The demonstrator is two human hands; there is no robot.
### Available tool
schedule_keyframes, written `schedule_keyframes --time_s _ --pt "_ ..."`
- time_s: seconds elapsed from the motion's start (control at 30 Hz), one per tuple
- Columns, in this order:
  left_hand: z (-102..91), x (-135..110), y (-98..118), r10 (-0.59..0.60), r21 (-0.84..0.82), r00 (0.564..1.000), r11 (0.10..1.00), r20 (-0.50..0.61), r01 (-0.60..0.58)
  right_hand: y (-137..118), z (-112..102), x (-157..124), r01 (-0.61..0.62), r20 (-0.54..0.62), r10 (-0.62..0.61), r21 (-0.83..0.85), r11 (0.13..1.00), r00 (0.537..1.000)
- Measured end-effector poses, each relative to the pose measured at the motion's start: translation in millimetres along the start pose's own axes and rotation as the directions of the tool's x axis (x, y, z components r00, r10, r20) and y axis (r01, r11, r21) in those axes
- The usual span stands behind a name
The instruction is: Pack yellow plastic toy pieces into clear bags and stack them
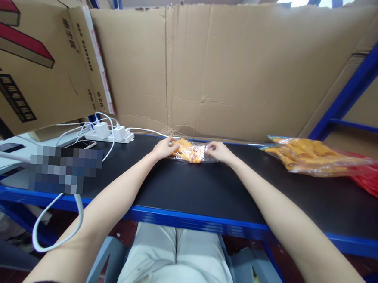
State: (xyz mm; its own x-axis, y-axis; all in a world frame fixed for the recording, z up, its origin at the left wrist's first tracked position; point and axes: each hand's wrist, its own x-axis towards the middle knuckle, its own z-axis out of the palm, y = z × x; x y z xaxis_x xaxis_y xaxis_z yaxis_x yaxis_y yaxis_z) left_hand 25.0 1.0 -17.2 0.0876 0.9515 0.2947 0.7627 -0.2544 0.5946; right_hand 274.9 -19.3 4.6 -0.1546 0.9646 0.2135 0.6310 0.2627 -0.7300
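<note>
A clear plastic bag (188,152) with crumpled orange items inside lies near the back of the black tabletop (192,189). My left hand (165,148) grips its left end, the fingers resting over the plastic. At the opposite end, my right hand (219,152) pinches the bag's edge between thumb and fingers. Light glints off the plastic, so what exactly the orange items are cannot be made out.
To the right lie clear bags of orange items (301,153) beside a red plastic bag (376,178). A white power strip (111,135) with plugs and cables stands at left. Cardboard (246,68) walls the back. A blue beam (196,220) edges the table.
</note>
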Motion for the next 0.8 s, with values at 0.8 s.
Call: schedule_keyframes --time_s 0.8 --pt "-11.3 -8 17 0.198 0.129 0.98 0.972 -0.007 -0.195 1 -15 0 -0.156 0.222 0.069 0.403 0.902 0.973"
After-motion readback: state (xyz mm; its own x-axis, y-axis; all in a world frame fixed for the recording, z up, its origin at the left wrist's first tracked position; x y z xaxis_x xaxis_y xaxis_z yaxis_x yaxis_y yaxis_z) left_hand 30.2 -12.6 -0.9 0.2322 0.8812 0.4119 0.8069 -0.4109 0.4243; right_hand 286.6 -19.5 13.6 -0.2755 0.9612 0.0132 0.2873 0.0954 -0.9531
